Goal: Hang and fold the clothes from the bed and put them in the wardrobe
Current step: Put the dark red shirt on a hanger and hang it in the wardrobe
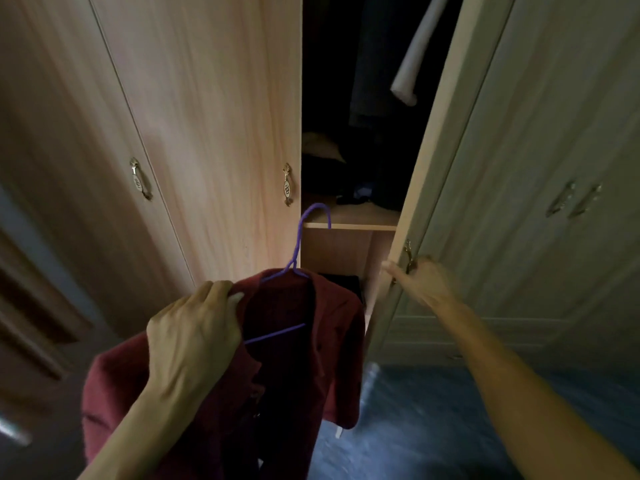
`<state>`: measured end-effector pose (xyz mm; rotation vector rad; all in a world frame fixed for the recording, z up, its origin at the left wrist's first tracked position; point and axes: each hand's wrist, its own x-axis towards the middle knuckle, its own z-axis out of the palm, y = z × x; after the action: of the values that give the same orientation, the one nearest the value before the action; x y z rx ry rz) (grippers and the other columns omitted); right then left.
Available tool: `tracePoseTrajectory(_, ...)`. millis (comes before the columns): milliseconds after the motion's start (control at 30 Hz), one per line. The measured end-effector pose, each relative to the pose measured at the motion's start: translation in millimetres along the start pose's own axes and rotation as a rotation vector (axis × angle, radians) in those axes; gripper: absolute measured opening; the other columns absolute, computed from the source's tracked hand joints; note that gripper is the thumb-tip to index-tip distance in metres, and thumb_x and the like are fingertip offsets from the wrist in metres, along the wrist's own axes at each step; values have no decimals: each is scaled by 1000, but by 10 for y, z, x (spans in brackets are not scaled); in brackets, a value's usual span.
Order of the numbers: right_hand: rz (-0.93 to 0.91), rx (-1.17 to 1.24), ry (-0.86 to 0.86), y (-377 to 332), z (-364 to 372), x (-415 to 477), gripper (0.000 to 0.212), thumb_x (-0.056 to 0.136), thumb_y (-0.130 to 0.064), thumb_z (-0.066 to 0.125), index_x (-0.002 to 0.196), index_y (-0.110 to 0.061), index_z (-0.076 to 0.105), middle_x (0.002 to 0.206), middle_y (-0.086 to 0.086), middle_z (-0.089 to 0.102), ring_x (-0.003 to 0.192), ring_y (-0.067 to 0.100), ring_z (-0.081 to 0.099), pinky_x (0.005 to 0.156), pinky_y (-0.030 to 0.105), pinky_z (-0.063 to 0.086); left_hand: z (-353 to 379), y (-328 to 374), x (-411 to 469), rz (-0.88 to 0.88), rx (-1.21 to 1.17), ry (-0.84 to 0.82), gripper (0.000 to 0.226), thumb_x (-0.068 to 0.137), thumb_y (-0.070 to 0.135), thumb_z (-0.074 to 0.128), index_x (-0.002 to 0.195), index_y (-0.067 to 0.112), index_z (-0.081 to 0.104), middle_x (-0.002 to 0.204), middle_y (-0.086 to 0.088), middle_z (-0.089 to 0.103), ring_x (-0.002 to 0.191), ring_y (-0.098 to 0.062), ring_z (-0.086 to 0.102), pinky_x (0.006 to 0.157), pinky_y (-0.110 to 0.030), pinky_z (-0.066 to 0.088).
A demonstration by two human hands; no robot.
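Note:
A dark red shirt [322, 348] hangs on a purple hanger [304, 237], whose hook points up in front of the wardrobe opening. My left hand [194, 330] grips the shirt's left shoulder over the hanger. My right hand [420, 278] holds the edge of the open wardrobe door [519, 202] by its handle. Inside the dark wardrobe [363, 98], dark garments and a pale sleeve [415, 57] hang above a wooden shelf [353, 220] with a few dark items on it.
Two shut wooden doors with metal handles [286, 184] stand to the left of the opening. A dark lower compartment [343, 282] lies under the shelf. Blue carpet [433, 427] covers the floor at the bottom right.

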<state>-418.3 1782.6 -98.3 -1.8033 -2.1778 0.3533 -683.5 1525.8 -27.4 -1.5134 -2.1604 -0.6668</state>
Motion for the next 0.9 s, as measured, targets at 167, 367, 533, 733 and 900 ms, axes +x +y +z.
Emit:
tracePoseTrajectory(167, 208, -35, 245, -219, -79, -149, 101, 67, -85, 44, 129, -5, 45, 115, 16, 60, 94, 30, 63, 78, 41, 55, -117, 95, -100, 74, -90, -2, 31, 89, 30, 42, 79, 14, 67, 67, 1, 63, 50, -24, 60, 44, -27, 38)
tracePoseTrajectory(367, 180, -48, 367, -171, -240, -350, 122, 65, -71, 67, 149, -7, 6, 149, 22, 29, 138, 38, 28, 113, 56, 18, -220, 277, -63, 110, -144, 11, 33, 88, 33, 39, 78, 13, 64, 68, 0, 63, 47, -26, 58, 44, -25, 35)
tracePoseTrajectory(533, 225, -73, 390, 54, -296, -493, 117, 68, -69, 66, 149, -5, 11, 147, 22, 33, 136, 37, 31, 113, 57, 19, -289, 466, 38, 170, -199, 36, 18, 89, 22, 55, 78, 10, 64, 66, -2, 62, 48, -27, 58, 45, -26, 34)
tracePoseTrajectory(733, 384, -91, 461, 450, -358, -683, 97, 81, -59, 60, 148, -3, 18, 143, 25, 38, 132, 40, 38, 112, 57, 21, -321, 417, 151, 180, -212, 91, 21, 87, 25, 51, 78, 10, 63, 67, -3, 62, 49, -30, 59, 45, -28, 37)
tracePoseTrajectory(900, 325, -3, 623, 311, -365, -868, 76, 89, -44, 56, 143, 0, 26, 133, 26, 44, 118, 42, 47, 102, 51, 36, -306, 361, 183, 175, -202, 99, 12, 83, 19, 65, 76, 10, 63, 66, -3, 62, 48, -29, 59, 47, -24, 28)
